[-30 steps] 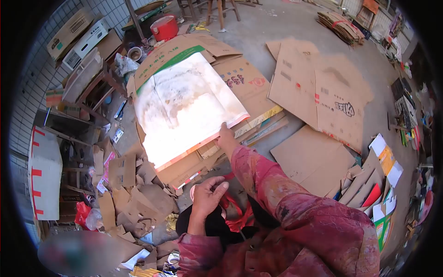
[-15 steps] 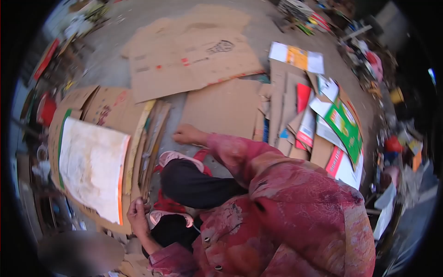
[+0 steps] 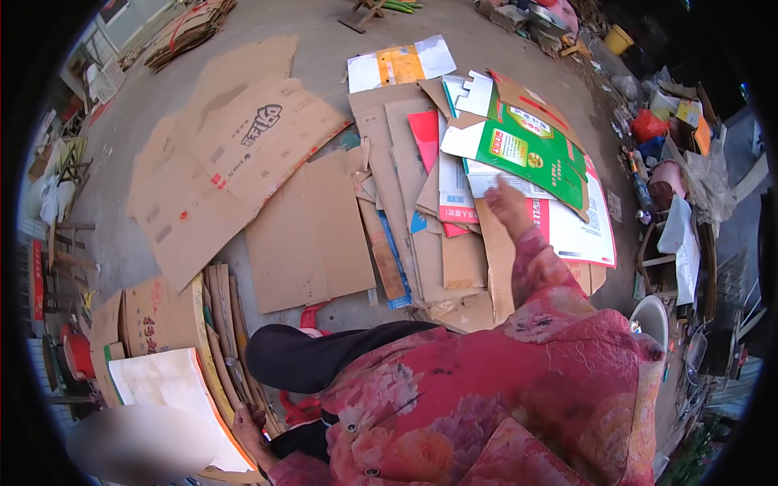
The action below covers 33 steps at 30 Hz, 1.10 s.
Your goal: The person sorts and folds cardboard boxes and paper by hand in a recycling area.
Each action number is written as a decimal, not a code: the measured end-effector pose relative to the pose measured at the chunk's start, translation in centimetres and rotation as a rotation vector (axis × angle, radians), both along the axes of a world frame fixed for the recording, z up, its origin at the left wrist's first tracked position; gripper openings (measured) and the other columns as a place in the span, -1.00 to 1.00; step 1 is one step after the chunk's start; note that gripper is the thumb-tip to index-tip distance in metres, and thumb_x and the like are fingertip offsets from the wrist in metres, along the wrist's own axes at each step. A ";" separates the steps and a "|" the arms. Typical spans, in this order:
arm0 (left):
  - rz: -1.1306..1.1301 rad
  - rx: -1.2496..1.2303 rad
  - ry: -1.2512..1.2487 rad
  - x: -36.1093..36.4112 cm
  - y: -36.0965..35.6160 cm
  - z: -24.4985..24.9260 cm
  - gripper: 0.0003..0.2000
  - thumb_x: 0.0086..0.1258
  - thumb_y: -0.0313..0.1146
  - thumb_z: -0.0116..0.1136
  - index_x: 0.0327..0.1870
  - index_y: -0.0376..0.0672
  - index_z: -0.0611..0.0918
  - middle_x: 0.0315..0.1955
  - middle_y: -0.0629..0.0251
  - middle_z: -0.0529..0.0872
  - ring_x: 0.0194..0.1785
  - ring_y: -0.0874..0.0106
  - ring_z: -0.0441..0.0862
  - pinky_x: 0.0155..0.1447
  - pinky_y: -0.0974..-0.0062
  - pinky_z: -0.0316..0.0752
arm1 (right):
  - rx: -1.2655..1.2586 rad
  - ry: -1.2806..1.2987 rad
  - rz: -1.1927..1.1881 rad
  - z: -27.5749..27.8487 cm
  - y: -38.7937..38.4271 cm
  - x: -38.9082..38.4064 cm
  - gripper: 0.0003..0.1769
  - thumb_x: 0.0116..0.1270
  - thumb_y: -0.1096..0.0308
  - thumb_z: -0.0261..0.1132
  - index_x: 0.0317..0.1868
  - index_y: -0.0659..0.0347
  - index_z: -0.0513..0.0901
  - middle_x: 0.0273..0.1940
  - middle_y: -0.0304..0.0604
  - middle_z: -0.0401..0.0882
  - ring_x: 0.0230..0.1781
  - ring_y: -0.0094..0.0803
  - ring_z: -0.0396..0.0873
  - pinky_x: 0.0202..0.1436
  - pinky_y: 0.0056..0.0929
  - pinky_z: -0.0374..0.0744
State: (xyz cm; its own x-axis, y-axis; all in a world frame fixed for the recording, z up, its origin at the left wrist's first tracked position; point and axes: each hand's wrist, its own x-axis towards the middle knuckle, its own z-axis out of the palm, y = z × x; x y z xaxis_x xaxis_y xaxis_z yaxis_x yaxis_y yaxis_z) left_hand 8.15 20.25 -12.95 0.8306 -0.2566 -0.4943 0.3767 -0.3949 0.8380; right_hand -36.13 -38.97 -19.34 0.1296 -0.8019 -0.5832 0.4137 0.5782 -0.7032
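Observation:
My right hand (image 3: 509, 207) reaches out over the flattened boxes on the right, slightly blurred, fingers stretched toward the lower edge of a green printed carton (image 3: 531, 158). Beneath it are a white-and-red printed sheet (image 3: 575, 227) and brown cardboard strips (image 3: 405, 178). At the lower left, my left hand (image 3: 248, 428) has its fingers curled at the edge of a bundle of folded cardboard (image 3: 219, 324). A white sheet with an orange border (image 3: 166, 373) lies on that bundle.
Large flattened brown boxes (image 3: 235, 166) cover the floor ahead, with a plain brown sheet (image 3: 308, 235) nearer me. A white-and-orange carton (image 3: 401, 65) lies at the far end of the right pile. Clutter and a yellow bucket (image 3: 618, 39) line the right side. A stool (image 3: 69, 243) stands left.
My right hand has swung from above my knee to the right-hand pile. The view has turned right. My left hand stays by the left bundle.

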 end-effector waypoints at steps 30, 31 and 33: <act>0.110 0.055 -0.064 -2.0 0.5 1.5 -0.67 0.27 -0.10 0.04 -0.31 -0.25 0.49 -0.55 0.30 0.53 -0.63 0.54 0.46 -0.58 0.69 0.35 | 0.478 -0.577 0.312 0.2 12.2 22.8 -0.70 0.20 0.16 0.15 -0.56 0.18 0.45 -0.62 -0.32 0.43 -0.67 -0.59 0.35 -0.61 -0.65 0.35; 0.104 0.012 -0.058 -2.3 0.9 1.9 -0.65 0.27 -0.10 0.04 -0.23 -0.28 0.50 -0.49 0.26 0.57 -0.57 0.50 0.52 -0.51 0.67 0.42 | 0.570 -0.289 0.322 5.0 14.3 24.1 -0.71 0.19 0.16 0.17 -0.55 0.19 0.48 -0.60 -0.31 0.45 -0.65 -0.58 0.37 -0.58 -0.63 0.39; 0.137 0.022 -0.100 -3.4 0.8 3.0 -0.63 0.26 -0.07 0.04 -0.24 -0.28 0.50 -0.49 0.26 0.56 -0.57 0.51 0.49 -0.50 0.66 0.41 | 0.281 -0.195 0.438 4.0 13.6 23.8 -0.73 0.19 0.16 0.17 -0.47 0.21 0.52 -0.55 -0.28 0.49 -0.62 -0.53 0.40 -0.54 -0.61 0.42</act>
